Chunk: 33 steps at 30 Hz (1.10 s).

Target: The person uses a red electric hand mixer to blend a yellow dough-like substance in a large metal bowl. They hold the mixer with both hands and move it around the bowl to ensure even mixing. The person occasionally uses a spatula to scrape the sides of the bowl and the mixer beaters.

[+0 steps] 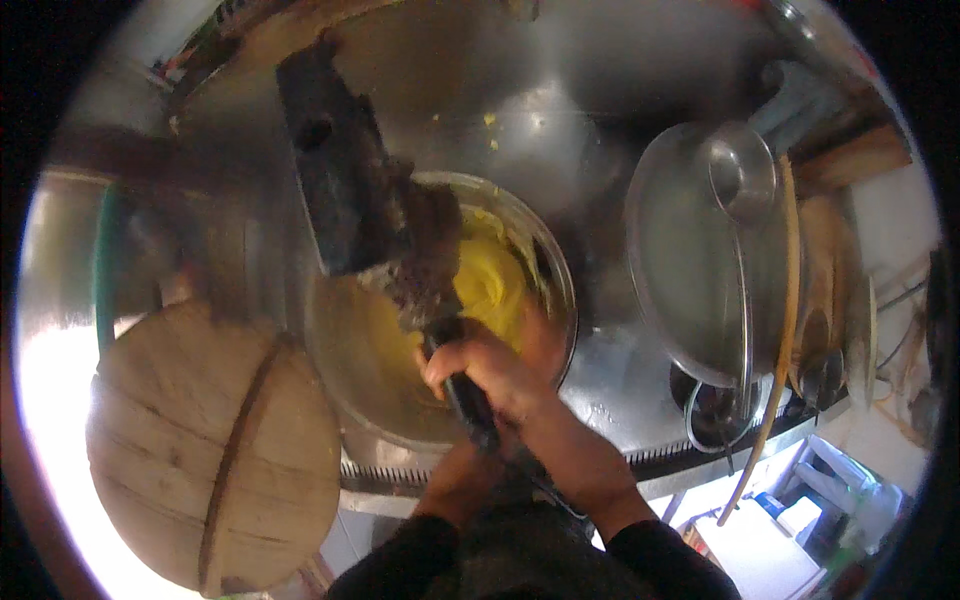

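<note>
My right hand grips the black handle of a bulky dark tool that looks like a hand-held power mixer. Its dark, residue-crusted body reaches up and to the left. Beneath it, a large round metal bowl holds a thick, smooth yellow mass, partly covered by the tool. My left hand lies mostly behind the right hand and the handle. Blurred skin shows past them beside the yellow mass. What the left hand holds cannot be made out.
Left of the bowl is a round wooden lid with a crossbar. On the right, a metal basin holds cloudy liquid under a metal ladle and a thin wooden stick. Yellow specks dot the steel worktop. A slotted grate runs along its front.
</note>
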{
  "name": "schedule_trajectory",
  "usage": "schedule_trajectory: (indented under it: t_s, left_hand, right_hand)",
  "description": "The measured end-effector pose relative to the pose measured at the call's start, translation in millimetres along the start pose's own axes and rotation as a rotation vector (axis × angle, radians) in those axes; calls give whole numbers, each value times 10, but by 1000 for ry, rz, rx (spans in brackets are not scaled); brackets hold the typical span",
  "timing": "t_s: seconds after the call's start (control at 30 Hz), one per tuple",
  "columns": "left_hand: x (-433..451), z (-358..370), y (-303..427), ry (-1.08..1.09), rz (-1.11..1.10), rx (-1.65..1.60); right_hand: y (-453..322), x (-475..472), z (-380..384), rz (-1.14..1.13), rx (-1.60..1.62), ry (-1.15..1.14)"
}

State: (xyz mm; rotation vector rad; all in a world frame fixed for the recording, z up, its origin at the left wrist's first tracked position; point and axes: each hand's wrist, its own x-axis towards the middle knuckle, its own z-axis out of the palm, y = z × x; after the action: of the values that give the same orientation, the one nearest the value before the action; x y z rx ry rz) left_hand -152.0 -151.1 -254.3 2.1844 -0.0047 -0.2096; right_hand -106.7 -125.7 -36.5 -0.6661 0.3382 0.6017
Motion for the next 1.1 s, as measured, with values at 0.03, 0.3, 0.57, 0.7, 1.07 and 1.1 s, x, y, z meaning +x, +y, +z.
schedule_trajectory:
  t_s: [0.03, 0.3, 0.57, 0.7, 1.07, 1.1]
  left_hand:
    - [336, -17, -116, 26, -187, -16]
    - [-826, -786, -287, -270, 0, 82]
    - [-1651, -2903, -1232, -193, -336, 237]
    - [-1131, -3014, -1388, 293, -142, 417]
    - [1167, -3048, -2197, 317, 90, 465]
    - [1383, -3017, -2075, 239, 8, 415]
  right_hand:
    - [-35, -13, 127, 17, -51, -45]
    - [173, -664, -224, 4, -7, 170]
    - [513, -1316, -92, -31, 154, 268]
    - [664, -1373, 53, 70, 293, 250]
    - [710, -521, 189, 144, 183, 17]
    - [670, -428, 188, 146, 191, 22]
